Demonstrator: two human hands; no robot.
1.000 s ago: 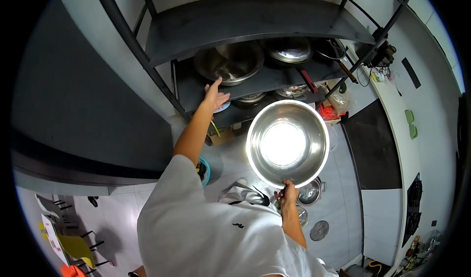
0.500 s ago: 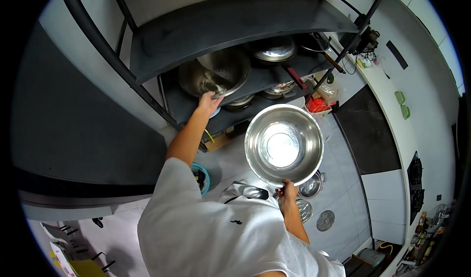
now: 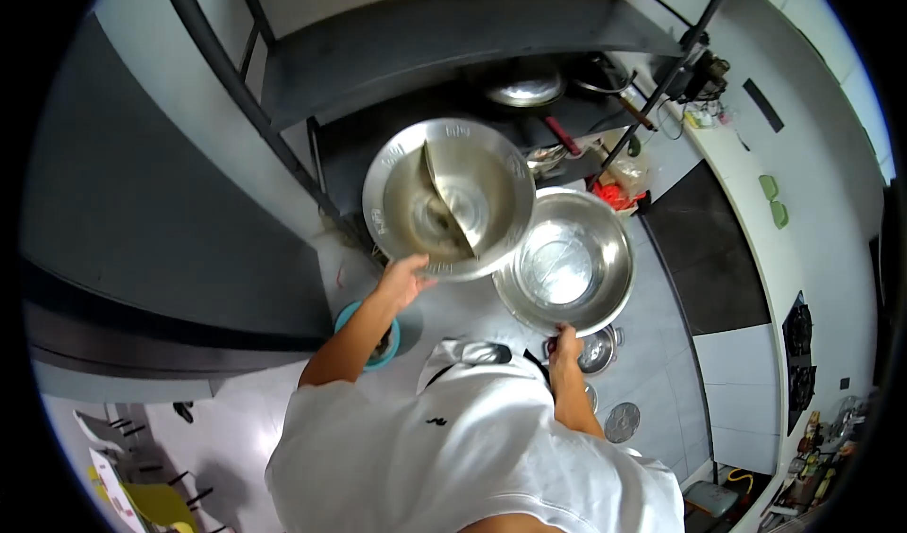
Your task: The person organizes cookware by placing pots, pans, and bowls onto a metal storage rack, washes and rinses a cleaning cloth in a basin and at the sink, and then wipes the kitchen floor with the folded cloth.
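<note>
My left hand [image 3: 402, 281] grips the near rim of a wide steel pot with a curved divider [image 3: 404, 190], held in front of the black rack. On the right, my right hand [image 3: 566, 343] is closed on the near rim of a steel basin [image 3: 559, 261]. The pot's right edge overlaps the basin's left edge in view. The basin is empty, with light shining off its bottom. Both vessels are in the air above the floor, their open sides facing me.
The black rack [image 3: 453, 27] holds a lidded pan [image 3: 525, 93] with a red handle. A blue-green bucket [image 3: 382, 346], a steel pot [image 3: 597, 352] and a round lid [image 3: 622, 422] are on the floor. A white counter [image 3: 746, 193] runs along the right.
My left hand has taken hold of the divided pot and brought it off the rack shelf toward me. The basin in my right hand has shifted slightly.
</note>
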